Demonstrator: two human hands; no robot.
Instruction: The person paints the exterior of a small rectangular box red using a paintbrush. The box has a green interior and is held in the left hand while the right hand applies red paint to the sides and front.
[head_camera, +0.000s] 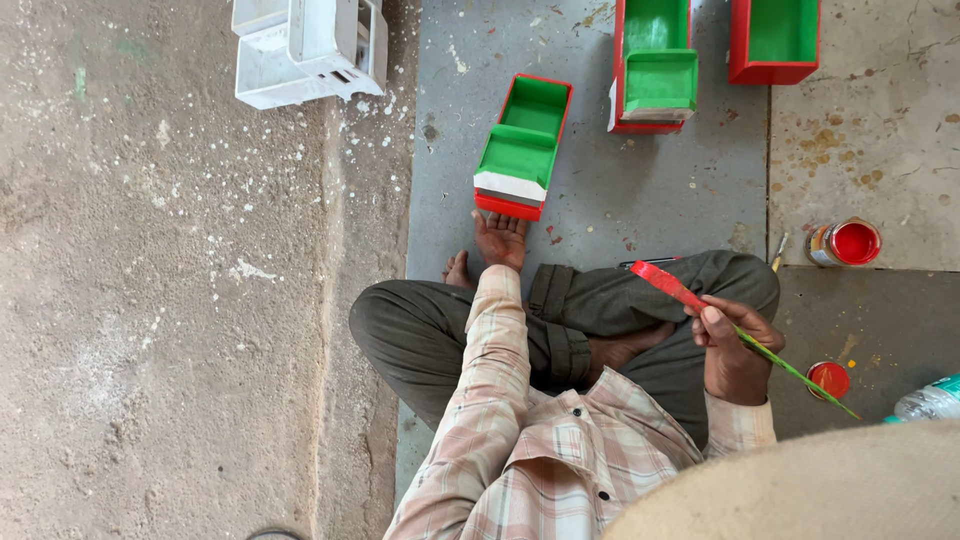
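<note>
Fingers of the right hand (733, 350) are curled shut around a long paintbrush (700, 300), its handle green, its flat tip coated in red and pointing up and to the left over the person's crossed legs. The left hand (499, 240) is stretched forward with palm and fingers spread open, holding nothing; its fingertips reach to the near end of a small painted box (523, 148), though I cannot tell whether they touch it. That box lies on the grey floor sheet (600, 200) straight ahead of the person, green inside, red along its rim and near edge, with a white unpainted strip near the front. Two more red-and-green boxes (655, 70) stand farther off at the top edge of the view. An open tin of red paint (846, 243) sits to the right of the knee, its red lid (829, 379) lower down beside the brush handle. A white unpainted piece (305, 50) rests on the rough concrete well to the left.
</note>
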